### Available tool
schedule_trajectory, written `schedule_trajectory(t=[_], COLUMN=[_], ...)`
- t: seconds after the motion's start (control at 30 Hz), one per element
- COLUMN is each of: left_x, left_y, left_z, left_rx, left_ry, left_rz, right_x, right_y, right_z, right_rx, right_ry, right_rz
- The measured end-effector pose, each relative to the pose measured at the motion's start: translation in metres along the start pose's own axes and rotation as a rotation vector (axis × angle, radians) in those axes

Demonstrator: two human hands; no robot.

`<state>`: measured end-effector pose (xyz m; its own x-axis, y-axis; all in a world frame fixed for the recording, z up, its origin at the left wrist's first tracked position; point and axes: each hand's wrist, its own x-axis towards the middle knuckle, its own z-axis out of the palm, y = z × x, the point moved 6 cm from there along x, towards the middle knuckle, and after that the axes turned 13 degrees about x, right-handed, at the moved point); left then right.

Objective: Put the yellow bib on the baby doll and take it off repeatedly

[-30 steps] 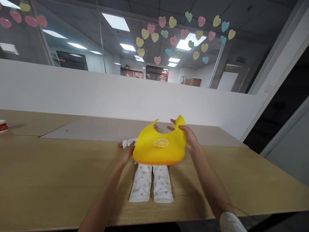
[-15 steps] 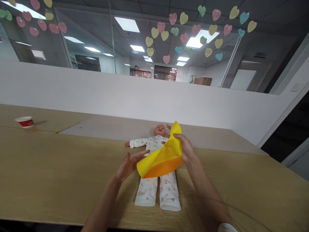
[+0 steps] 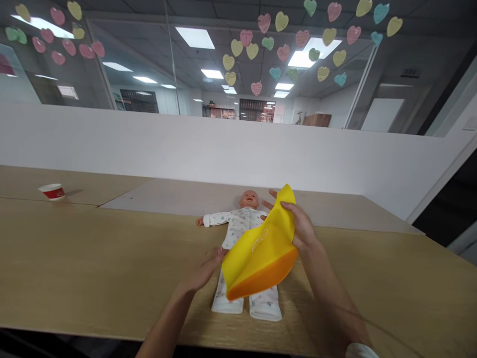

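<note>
Now the left hand [image 3: 204,270] touches the yellow bib [image 3: 274,233] at its nine o'clock, grip impossible to tell, its printed front turning back into view before the doll [image 3: 237,227], the right hand [image 3: 303,228] grasping it at two o'clock, so that front faces the wearer again

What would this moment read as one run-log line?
right hand: grips yellow bib | left hand: at bib's left edge, grip unclear | doll: on table, partly hidden by bib | cup: far left

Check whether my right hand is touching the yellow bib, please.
Touching. The head view shows the right hand gripping the yellow bib near its upper end, thumb lying across the yellow face with no gap.
</note>
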<state>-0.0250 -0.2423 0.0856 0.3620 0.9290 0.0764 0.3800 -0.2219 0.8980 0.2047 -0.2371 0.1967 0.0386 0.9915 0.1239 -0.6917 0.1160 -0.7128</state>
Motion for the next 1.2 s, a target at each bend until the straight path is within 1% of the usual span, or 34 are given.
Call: schedule_trajectory(t=[0.03, 0.1, 0.2, 0.3, 0.37, 0.47, 0.53, 0.63, 0.7, 0.73, 0.83, 0.93, 1.0, 1.1, 1.2], left_x=[-0.003, -0.01, -0.018, -0.015, -0.008, 0.009, 0.025, 0.052, 0.072, 0.081, 0.105, 0.12, 0.126, 0.136, 0.15], left_y=[0.002, 0.004, 0.014, 0.035, 0.046, 0.055, 0.062, 0.074, 0.08, 0.082, 0.079, 0.067, 0.058, 0.044, 0.027], left_z=[0.007, 0.022, 0.039, 0.045, 0.039, 0.023, 0.012, -0.005, -0.016, -0.02, -0.032, -0.042, -0.046, -0.048, -0.045], left_rx=[-0.062, -0.209, -0.449, -0.647, -0.732, -0.787, -0.776, -0.694, -0.64, -0.606, -0.546, -0.52, -0.504, -0.49, -0.488], left_ry=[-0.038, -0.082, -0.062, -0.03, 0.05, 0.204, 0.254, 0.282, 0.259, 0.227, 0.155, 0.128, 0.118, 0.116, 0.109], left_rz=[0.023, -0.002, -0.038, 0.022, 0.042, 0.002, -0.012, 0.006, 0.016, 0.022, -0.01, -0.077, -0.11, -0.126, -0.133], right_x=[-0.001, -0.003, -0.003, -0.003, -0.003, 0.001, 0.008, 0.029, 0.048, 0.057, 0.075, 0.079, 0.079, 0.089, 0.114], right_y=[-0.003, -0.005, -0.007, -0.008, -0.008, -0.009, -0.012, -0.02, -0.027, -0.03, -0.032, -0.026, -0.021, -0.01, 0.008], right_z=[0.0, 0.0, -0.001, 0.0, 0.001, 0.002, 0.002, -0.004, -0.01, -0.013, -0.02, -0.022, -0.022, -0.026, -0.043], right_rx=[-0.005, -0.026, -0.059, -0.081, -0.091, -0.105, -0.115, -0.115, -0.128, -0.138, -0.145, -0.145, -0.157, -0.181, -0.205], right_ry=[0.011, 0.039, 0.072, 0.073, 0.057, 0.032, 0.023, 0.014, 0.019, 0.024, 0.02, 0.009, 0.012, 0.013, 0.028], right_rz=[-0.021, -0.035, -0.028, -0.043, -0.033, -0.046, -0.084, -0.161, -0.211, -0.227, -0.213, -0.128, -0.097, -0.093, -0.082])
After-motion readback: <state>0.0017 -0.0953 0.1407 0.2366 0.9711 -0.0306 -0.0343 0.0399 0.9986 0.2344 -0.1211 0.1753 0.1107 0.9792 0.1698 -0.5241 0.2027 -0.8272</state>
